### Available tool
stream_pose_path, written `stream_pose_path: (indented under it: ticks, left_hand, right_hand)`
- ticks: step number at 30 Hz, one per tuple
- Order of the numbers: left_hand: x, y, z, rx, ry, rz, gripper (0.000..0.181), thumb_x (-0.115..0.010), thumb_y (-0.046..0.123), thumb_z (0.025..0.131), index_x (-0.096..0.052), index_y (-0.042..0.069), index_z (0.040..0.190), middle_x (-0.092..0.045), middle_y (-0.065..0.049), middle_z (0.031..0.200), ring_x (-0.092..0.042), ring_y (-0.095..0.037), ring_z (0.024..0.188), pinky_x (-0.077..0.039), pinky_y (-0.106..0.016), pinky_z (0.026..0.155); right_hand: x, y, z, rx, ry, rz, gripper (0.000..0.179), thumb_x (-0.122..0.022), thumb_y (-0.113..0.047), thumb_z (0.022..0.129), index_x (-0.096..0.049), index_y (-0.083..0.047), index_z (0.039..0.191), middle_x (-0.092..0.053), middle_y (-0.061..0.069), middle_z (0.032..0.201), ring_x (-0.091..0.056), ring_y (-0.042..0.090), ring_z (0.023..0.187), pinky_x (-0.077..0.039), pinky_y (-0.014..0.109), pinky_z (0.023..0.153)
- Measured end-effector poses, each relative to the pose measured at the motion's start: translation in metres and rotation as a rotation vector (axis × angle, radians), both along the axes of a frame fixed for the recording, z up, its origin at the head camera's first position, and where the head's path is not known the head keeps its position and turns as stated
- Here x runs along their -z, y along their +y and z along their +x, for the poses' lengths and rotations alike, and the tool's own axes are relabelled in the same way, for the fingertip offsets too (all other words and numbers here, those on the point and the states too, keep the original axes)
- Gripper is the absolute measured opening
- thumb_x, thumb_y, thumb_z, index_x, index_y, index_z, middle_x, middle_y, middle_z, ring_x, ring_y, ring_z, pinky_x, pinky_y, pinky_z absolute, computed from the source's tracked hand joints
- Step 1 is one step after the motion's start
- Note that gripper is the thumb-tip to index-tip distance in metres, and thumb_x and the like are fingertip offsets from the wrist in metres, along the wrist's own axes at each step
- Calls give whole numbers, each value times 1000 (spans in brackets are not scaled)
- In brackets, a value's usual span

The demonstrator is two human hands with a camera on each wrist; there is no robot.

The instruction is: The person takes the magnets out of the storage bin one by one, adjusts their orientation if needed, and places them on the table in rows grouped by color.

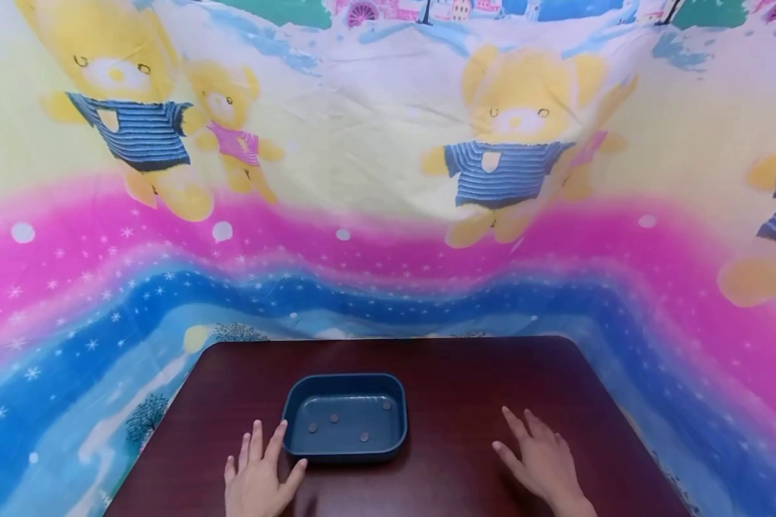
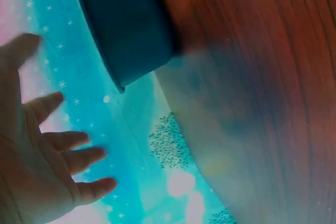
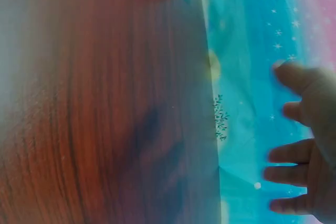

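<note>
A dark blue rectangular tray [image 1: 344, 455] with raised walls stands on the table, left of its middle. Several small round coin-like discs [image 1: 334, 418] lie scattered on its floor. My left hand [image 1: 261, 477] is at the tray's near left corner, fingers spread and holding nothing; its index fingertip overlaps the tray's edge in the head view. In the left wrist view the tray [image 2: 131, 30] is close beyond the spread fingers. Well to the right of the tray, my right hand [image 1: 543, 459] hovers over the table with its fingers extended and nothing in them.
The dark reddish-brown wooden table [image 1: 465, 388] has rounded far corners. Behind it and along both sides hangs a cloth [image 1: 375, 158] printed with yellow bears, snowflakes and pink and blue bands. Hand shadows fall on the tabletop.
</note>
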State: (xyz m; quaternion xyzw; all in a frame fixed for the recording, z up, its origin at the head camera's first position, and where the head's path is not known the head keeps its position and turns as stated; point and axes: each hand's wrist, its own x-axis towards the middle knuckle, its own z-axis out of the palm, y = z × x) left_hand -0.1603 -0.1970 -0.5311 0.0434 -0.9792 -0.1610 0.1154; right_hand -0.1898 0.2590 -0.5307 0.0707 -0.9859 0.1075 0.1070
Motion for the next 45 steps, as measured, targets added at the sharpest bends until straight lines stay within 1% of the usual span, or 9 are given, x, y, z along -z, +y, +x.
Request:
stream_pose_path:
  ticks: [2,4,6,9,14,20,29,36,45]
  left_hand:
    - [-1,0,1,-1,29,-23,63,-68,43,77,-55,11,129,-49,-27,126,-50,-43,107,-35,-63,81]
    - [-3,1,1,-1,19,-31,52,-69,33,75,-61,9,121,-57,-23,112,-57,-39,92,-41,-57,71]
    - [-5,1,0,-8,-11,-24,46,-70,30,75,-64,8,115,-60,-18,105,-58,-36,86,-42,-53,66]
    - [-9,3,-2,1,-48,3,45,-71,30,75,-65,7,114,-60,-18,103,-58,-36,85,-43,-52,64]
    - [-13,5,-4,8,-97,127,53,-72,33,76,-61,4,119,-58,-23,109,-57,-40,92,-45,-55,66]
    - [-12,5,-4,-35,-92,261,61,-70,34,79,-53,2,128,-53,-27,117,-54,-44,99,-44,-56,73]
    - [4,3,-13,-66,-48,358,66,-72,33,78,-48,-2,130,-51,-30,118,-51,-47,103,-42,-57,78]
    - [13,9,-21,-95,24,444,71,-73,30,78,-43,-3,134,-50,-30,117,-50,-43,103,-40,-57,80]
    - [20,11,-31,-135,75,526,74,-74,25,76,-40,-3,136,-44,-31,124,-45,-44,110,-36,-57,87]
  right_hand:
    - [-2,0,0,-7,-27,-4,55,-61,-45,86,-56,-12,130,-58,22,115,-57,38,97,-47,51,66]
    - [-3,1,0,-10,-69,-20,48,-67,-36,83,-61,-11,123,-63,17,104,-61,31,82,-45,41,51]
    - [-4,2,0,-14,-108,-49,44,-69,-32,82,-63,-11,120,-64,14,102,-61,28,79,-44,37,48]
    - [-7,2,-1,-43,-148,-134,44,-69,-32,82,-63,-10,120,-64,13,105,-62,27,83,-47,39,55]
    - [-16,-1,-10,-146,-203,-396,49,-67,-39,84,-60,-10,122,-61,14,116,-58,33,100,-46,50,78]
    - [-28,-13,-25,-260,-316,-577,53,-66,-38,85,-57,-5,125,-58,18,118,-59,35,99,-47,47,78]
    - [-27,-38,-40,-338,-318,-724,50,-70,-24,84,-55,-2,126,-60,18,112,-59,36,98,-49,40,77]
    - [-28,-50,-58,-421,-453,-836,49,-67,-14,86,-51,1,130,-57,19,115,-55,36,104,-49,40,76]
    - [-30,-76,-76,-427,-483,-861,49,-67,-19,87,-51,-1,130,-57,16,117,-53,37,108,-47,43,82]
